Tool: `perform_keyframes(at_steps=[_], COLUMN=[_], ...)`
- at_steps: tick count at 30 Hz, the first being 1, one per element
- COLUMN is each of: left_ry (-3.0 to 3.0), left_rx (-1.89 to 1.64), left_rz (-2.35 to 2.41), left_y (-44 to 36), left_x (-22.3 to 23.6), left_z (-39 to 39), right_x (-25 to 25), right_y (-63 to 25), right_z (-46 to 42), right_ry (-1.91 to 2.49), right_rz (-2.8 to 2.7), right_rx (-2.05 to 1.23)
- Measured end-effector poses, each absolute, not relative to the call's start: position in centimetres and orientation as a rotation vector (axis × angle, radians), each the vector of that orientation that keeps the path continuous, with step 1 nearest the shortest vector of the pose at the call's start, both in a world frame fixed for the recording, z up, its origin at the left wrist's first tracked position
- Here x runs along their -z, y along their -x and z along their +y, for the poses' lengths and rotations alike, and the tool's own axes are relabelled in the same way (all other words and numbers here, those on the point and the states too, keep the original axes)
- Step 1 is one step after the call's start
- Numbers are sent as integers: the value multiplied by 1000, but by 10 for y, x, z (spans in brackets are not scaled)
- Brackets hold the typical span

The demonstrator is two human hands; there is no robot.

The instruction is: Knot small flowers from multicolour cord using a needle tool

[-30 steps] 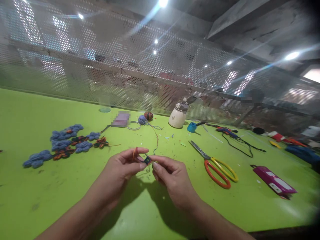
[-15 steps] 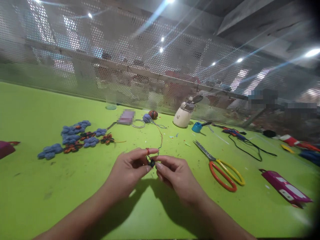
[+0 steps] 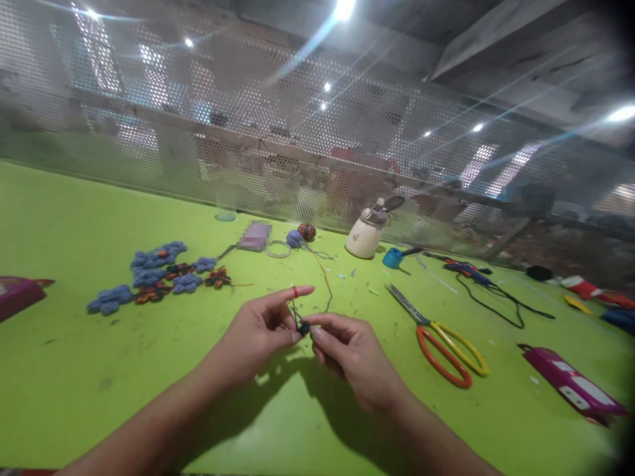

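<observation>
My left hand (image 3: 262,324) pinches a small dark yarn piece (image 3: 303,328) between thumb and lower fingers. Its index finger is stretched out, with red yarn wrapped round it and a strand running down to the piece. Close against the other side is my right hand (image 3: 347,350), thumb and index pressed together; whatever they grip is hidden. A thin strand of yarn (image 3: 327,281) leads back over the table toward a blue yarn ball (image 3: 294,238) and a dark red-orange yarn ball (image 3: 307,231). Blue and orange-black knitted flowers (image 3: 149,276) lie to the left.
On the green table (image 3: 208,423), scissors (image 3: 429,330) lie right of my hands. Farther back stand a cream bottle (image 3: 364,235) and a small blue pot (image 3: 393,258). A glue gun (image 3: 466,270) with its cord and a magenta power strip (image 3: 570,380) are at the right.
My left index finger has lifted away from the right hand, and the strand below it shows more. Both hands stay together at the dark piece; the view has shifted slightly.
</observation>
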State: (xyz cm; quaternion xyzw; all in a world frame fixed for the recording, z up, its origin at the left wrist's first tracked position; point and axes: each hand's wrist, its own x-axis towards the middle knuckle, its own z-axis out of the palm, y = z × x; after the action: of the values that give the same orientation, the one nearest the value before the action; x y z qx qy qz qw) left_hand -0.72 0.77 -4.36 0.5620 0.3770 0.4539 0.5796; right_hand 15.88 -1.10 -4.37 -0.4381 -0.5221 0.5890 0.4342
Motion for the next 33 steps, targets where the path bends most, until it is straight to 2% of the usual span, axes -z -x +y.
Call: perform_keyframes(at_steps=[5,9,14,19,28,33], left_ry=[-1606,-1065,-769,-788,-845,-856], left_rx=[-1358,-1294,-1146,-1132,-1150,-1199], left_rz=[987,836,690,701,752,782], left_y=[-3,-5,1,4,6,5], left_x=[46,38,28,29,24,22], left_z=[-3,-5,-5,-6,-6,-8], right_x=[45,49,52,51,44,41], right_y=[-153,-148,-155,-164,-176,-181], right_z=[-14,-19,-16,-13,-12,-9], right_ry=[995,855,847,899,954,880], right_rz=[-1096,-1030,-1319,-1481,-1810,-1929], right_rx=[-1583,-1536,-1289,-1164,-666,-501])
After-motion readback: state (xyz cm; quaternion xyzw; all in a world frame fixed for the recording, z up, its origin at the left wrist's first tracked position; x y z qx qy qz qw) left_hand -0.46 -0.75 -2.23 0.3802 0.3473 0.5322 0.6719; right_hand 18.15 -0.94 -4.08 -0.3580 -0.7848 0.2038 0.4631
